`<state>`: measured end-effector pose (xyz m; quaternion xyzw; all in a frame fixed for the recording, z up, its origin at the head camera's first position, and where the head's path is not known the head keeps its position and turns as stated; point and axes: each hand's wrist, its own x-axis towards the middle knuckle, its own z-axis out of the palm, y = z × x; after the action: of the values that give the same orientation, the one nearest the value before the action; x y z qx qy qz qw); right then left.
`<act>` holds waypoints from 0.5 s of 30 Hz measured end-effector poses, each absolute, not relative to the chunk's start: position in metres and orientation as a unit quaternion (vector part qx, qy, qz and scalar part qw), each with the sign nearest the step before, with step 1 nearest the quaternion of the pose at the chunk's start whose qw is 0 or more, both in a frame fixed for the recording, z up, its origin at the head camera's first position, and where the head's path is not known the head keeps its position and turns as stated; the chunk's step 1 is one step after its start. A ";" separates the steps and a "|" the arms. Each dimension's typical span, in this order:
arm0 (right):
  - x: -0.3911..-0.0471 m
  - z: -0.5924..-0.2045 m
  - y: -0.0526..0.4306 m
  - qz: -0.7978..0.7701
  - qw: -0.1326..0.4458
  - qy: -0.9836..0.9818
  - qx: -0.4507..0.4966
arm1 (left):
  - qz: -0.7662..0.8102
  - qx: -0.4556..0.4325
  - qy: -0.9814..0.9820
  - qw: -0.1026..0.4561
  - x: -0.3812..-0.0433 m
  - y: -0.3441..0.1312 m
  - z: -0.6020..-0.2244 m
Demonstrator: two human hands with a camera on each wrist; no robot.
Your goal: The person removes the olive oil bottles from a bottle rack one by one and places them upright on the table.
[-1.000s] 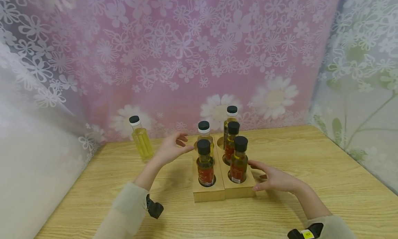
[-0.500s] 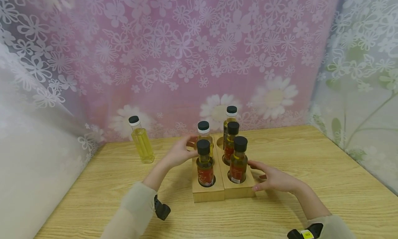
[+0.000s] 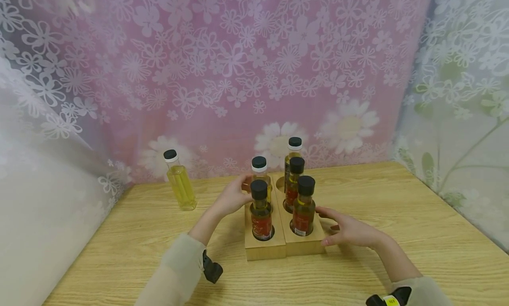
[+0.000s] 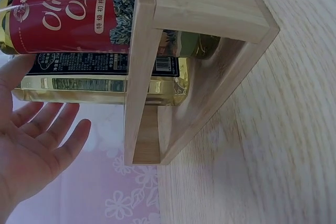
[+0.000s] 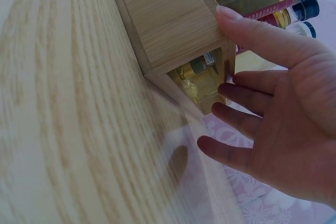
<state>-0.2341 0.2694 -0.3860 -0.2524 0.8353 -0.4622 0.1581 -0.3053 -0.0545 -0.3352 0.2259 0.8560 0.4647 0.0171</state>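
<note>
My left hand [image 3: 231, 197] reaches round a yellow oil bottle [image 4: 79, 90] with a dark cap and black label. In the left wrist view my thumb lies on one side of it, my fingertips at the other. The bottle stands upright in the middle of the left wooden bottle rack [image 3: 265, 253], behind a red-labelled olive oil bottle [image 3: 261, 224]. My right hand [image 3: 354, 230] rests against the outer side of the right wooden bottle rack [image 3: 304, 248]. Its thumb touches the front corner while the other fingers stretch along the side. Two red-labelled bottles [image 3: 303, 217] stand in that rack.
Another yellow oil bottle [image 3: 180, 186] stands alone on the table [image 3: 119, 253] at the left. A white-collared oil bottle [image 3: 294, 149] stands at the back of the right rack. Flowered curtains [image 3: 222, 76] close off the back and both sides.
My left hand has moved right, from beside the left rack to the yellow oil bottle in it. My right hand has stayed at the right rack's side.
</note>
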 end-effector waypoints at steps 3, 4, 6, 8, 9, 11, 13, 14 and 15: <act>-0.233 -0.386 0.269 -0.462 0.159 0.836 -0.251 | 0.465 0.235 0.853 0.014 -0.306 -0.054 -0.335; -0.233 -0.386 0.269 -0.461 0.160 0.836 -0.251 | 0.465 0.239 0.853 0.014 -0.306 -0.053 -0.335; -0.232 -0.385 0.270 -0.460 0.159 0.837 -0.250 | 0.463 0.245 0.852 0.015 -0.306 -0.053 -0.335; -0.232 -0.385 0.270 -0.459 0.159 0.838 -0.250 | 0.459 0.246 0.854 0.017 -0.307 -0.052 -0.336; -0.231 -0.385 0.270 -0.458 0.158 0.838 -0.251 | 0.457 0.246 0.854 0.018 -0.307 -0.052 -0.336; -0.231 -0.385 0.270 -0.457 0.158 0.839 -0.250 | 0.457 0.242 0.856 0.018 -0.307 -0.052 -0.336; -0.232 -0.385 0.270 -0.456 0.157 0.840 -0.250 | 0.457 0.235 0.858 0.017 -0.306 -0.052 -0.335; -0.232 -0.385 0.270 -0.455 0.156 0.840 -0.251 | 0.458 0.232 0.858 0.016 -0.305 -0.052 -0.334; -0.232 -0.385 0.269 -0.454 0.156 0.841 -0.251 | 0.458 0.228 0.859 0.014 -0.305 -0.052 -0.334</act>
<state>-0.2325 0.2693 -0.3847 -0.2507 0.8406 -0.4542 0.1556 -0.3051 -0.0516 -0.3339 0.2284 0.8589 0.4581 0.0139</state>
